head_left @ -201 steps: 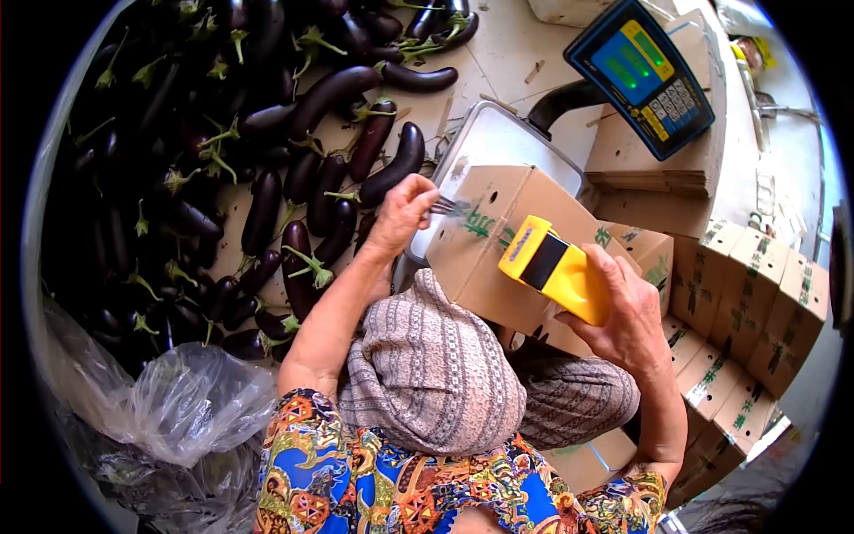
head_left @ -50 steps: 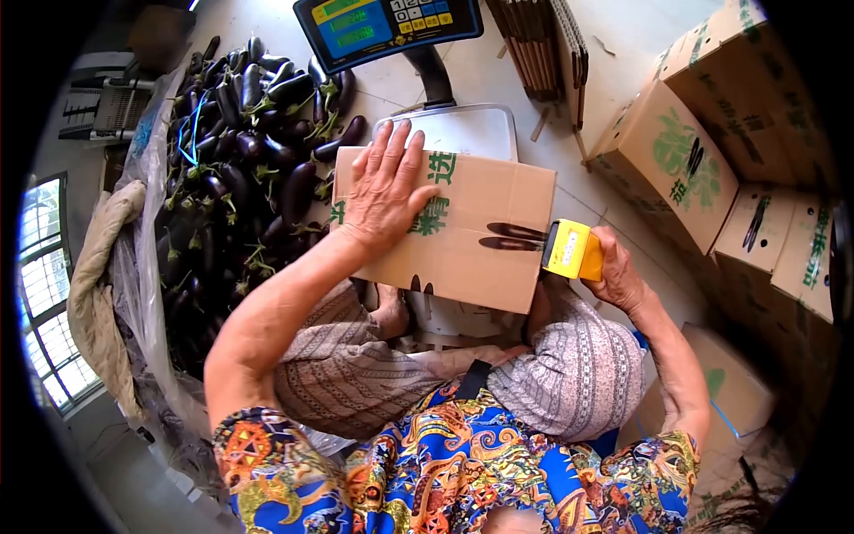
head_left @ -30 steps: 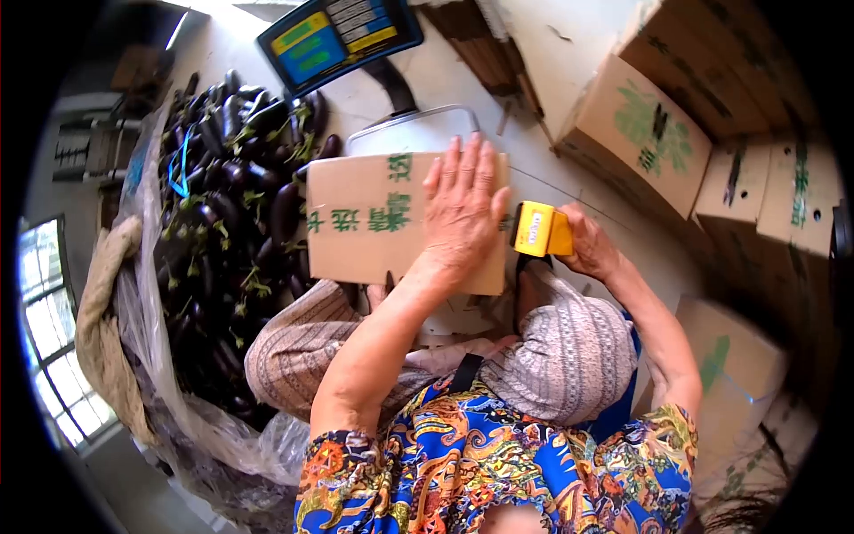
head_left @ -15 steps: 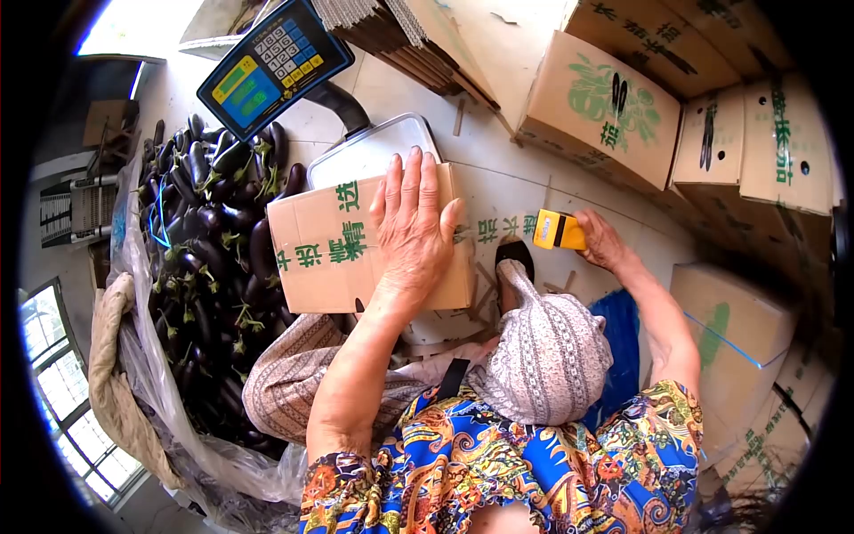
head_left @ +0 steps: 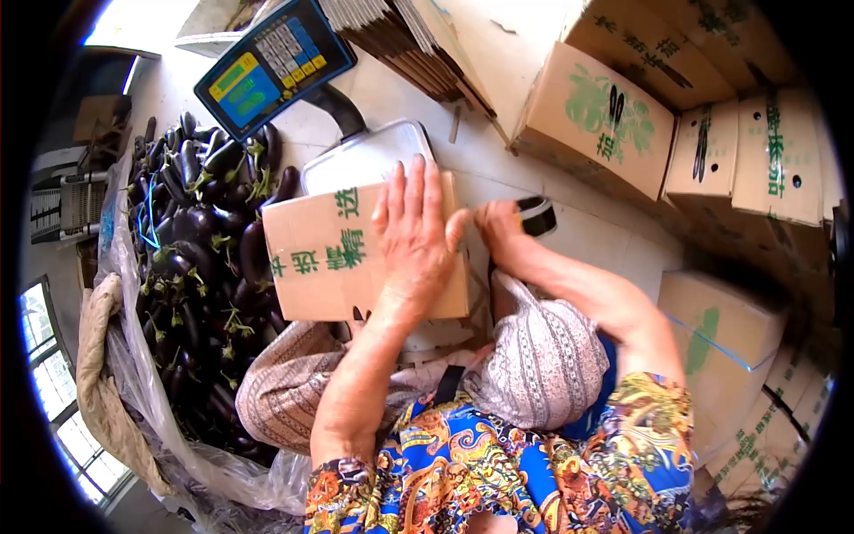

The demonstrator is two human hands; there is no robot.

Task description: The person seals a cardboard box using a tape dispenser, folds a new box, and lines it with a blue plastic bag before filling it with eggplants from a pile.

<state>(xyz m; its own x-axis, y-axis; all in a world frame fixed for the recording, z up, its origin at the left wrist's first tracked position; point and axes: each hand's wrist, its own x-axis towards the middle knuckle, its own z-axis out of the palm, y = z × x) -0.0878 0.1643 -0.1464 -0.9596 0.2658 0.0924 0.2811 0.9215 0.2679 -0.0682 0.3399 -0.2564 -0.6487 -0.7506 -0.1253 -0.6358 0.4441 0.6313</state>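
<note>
A cardboard box (head_left: 325, 262) with green printed characters lies across my knees, its far end over a metal scale pan (head_left: 360, 158). My left hand (head_left: 414, 236) presses flat on the box's right half, fingers spread. My right hand (head_left: 500, 230) is at the box's right edge, closed around a tape dispenser (head_left: 537, 214), of which only a dark part shows past the fingers.
A large pile of dark eggplants (head_left: 200, 258) lies on plastic sheeting (head_left: 169, 409) to the left. The scale's display (head_left: 271, 62) stands at the back. Closed printed cartons (head_left: 614, 116) line the right side, and flat folded cartons (head_left: 400, 36) are stacked at the top.
My right hand has brought the tape dispenser leftward to the box's right edge, and its yellow body is now hidden. My left hand stays flat on the box.
</note>
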